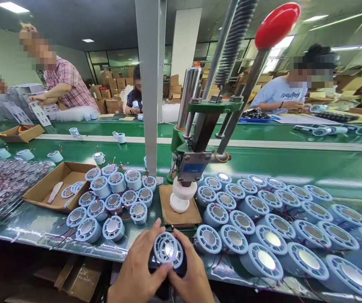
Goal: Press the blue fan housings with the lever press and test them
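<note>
Near the table's front edge, both my hands close around a light-blue round fan housing (178,260). A spoked light-blue ring cover (160,249) with a shiny silver centre lies over it, set off to the left. My left hand (143,263) grips from the left, thumb at the ring's lower edge. From the right, my right hand (191,269) wraps the housing with its thumb below. Something dark beneath them is mostly hidden. Just beyond my fingertips stands a hand press (195,162), its white round pusher (184,189) above a white round base (179,203).
Rows of light-blue fan housings (243,221) fill the right side; more housings (113,202) stand left, wires trailing. A cardboard box (45,181) holds loose rings. The press's red-knobbed lever (277,25) rises to the right. A grey post (151,84) stands behind. Several co-workers sit or stand across.
</note>
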Demonstrator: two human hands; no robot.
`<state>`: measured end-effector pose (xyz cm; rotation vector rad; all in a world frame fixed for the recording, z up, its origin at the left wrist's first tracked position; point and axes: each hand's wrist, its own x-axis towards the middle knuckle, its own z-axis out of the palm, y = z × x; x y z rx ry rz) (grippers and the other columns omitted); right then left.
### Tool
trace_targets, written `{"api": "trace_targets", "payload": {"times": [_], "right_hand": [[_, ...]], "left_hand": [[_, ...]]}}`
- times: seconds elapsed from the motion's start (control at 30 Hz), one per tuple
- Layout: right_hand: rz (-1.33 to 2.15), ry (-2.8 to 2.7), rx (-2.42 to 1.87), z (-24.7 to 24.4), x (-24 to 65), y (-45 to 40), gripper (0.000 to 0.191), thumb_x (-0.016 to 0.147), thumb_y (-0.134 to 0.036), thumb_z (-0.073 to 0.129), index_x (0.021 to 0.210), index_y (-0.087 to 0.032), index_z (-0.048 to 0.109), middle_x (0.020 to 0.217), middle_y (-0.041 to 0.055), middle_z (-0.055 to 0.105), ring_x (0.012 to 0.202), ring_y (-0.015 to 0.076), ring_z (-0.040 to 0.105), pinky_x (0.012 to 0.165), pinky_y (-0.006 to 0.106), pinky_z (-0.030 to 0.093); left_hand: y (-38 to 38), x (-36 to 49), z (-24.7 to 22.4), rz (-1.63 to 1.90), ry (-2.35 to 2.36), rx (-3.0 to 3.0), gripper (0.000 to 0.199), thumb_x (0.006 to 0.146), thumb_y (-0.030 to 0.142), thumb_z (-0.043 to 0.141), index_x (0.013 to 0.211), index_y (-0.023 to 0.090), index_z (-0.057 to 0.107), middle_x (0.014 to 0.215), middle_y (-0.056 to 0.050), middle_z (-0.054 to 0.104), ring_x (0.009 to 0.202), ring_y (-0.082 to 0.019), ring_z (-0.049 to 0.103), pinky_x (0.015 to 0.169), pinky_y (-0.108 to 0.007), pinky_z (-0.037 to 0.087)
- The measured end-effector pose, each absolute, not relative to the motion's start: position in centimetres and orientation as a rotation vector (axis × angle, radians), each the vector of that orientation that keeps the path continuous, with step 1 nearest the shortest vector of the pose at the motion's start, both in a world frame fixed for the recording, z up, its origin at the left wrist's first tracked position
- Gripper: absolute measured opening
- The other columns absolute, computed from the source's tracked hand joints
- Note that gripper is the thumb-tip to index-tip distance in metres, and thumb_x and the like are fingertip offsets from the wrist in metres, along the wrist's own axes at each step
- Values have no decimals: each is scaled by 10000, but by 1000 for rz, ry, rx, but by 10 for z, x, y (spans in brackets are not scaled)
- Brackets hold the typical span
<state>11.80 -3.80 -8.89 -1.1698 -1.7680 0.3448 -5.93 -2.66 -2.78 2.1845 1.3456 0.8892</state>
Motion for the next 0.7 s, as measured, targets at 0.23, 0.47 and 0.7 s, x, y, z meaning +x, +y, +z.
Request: {"api": "trace_targets", "payload": {"times": [0.23,0.47,0.7], "right_hand": [[584,-1720,-1148,-82,112,-26,765,713,-65,549,1458,-148,396,1378,112,591,1238,186,616,1022,254,528],[727,-1715,-1125,-82,112,-27,839,737,-65,561,1532,-150,305,1387,118,582,1254,189,603,1028,264,520],[644,-1809,-1164,-82,113,-28,884,807,-121,604,1587,-153,190,1440,146,523,1273,233,584,1017,291,531]], "left_hand": [[-21,-53,-7,620,1254,2295,914,756,50,570,1564,249,192,1463,-91,540,1318,-284,507,1098,-498,471],[-20,-54,-5,598,1196,2220,932,760,41,535,1583,235,144,1474,-91,525,1348,-275,467,1136,-504,433],[-20,-56,-6,653,1193,2274,902,798,50,528,1589,277,158,1491,-69,518,1379,-277,465,1123,-470,462]]}}
